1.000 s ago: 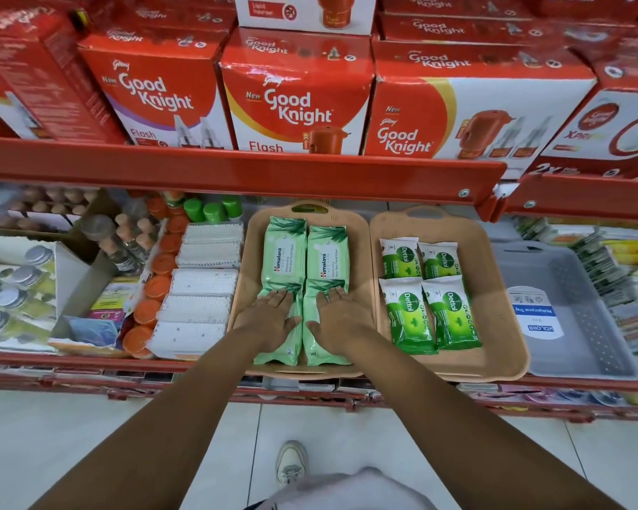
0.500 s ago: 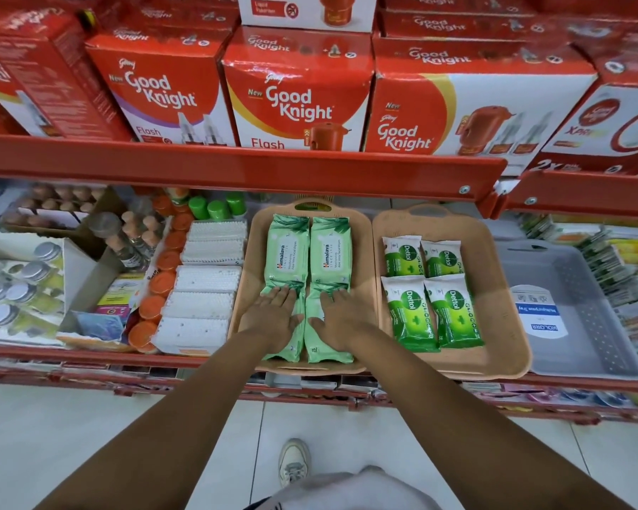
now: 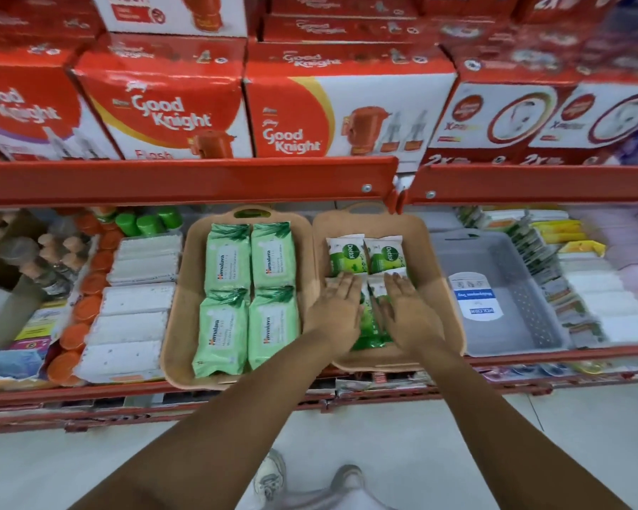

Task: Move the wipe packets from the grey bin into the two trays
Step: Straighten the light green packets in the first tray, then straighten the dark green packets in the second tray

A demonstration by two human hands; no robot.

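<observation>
Two tan trays sit side by side on the lower shelf. The left tray [image 3: 177, 336] holds several pale green Himalaya wipe packets [image 3: 227, 257] laid flat in two rows. The right tray [image 3: 441, 300] holds several dark green Dettol wipe packets [image 3: 347, 254]. My left hand [image 3: 337, 311] and my right hand [image 3: 407, 312] lie flat, palms down, on the near Dettol packets, fingers slightly apart, gripping nothing. The grey bin [image 3: 512, 322] stands to the right of the trays with no packets in it, only a blue and white label on its floor.
A red shelf rail [image 3: 185, 182] overhangs the trays, with Good Knight boxes [image 3: 163, 108] stacked above. White flat packs [image 3: 133, 314] and orange caps [image 3: 85, 307] lie left of the trays. Small sachets and packs [image 3: 582, 288] crowd the right. My shoes [image 3: 273, 480] stand on the tiled floor.
Both hands left the near Himalaya packets in the left tray and moved right onto the near Dettol packets in the right tray. The camera view shifted right too.
</observation>
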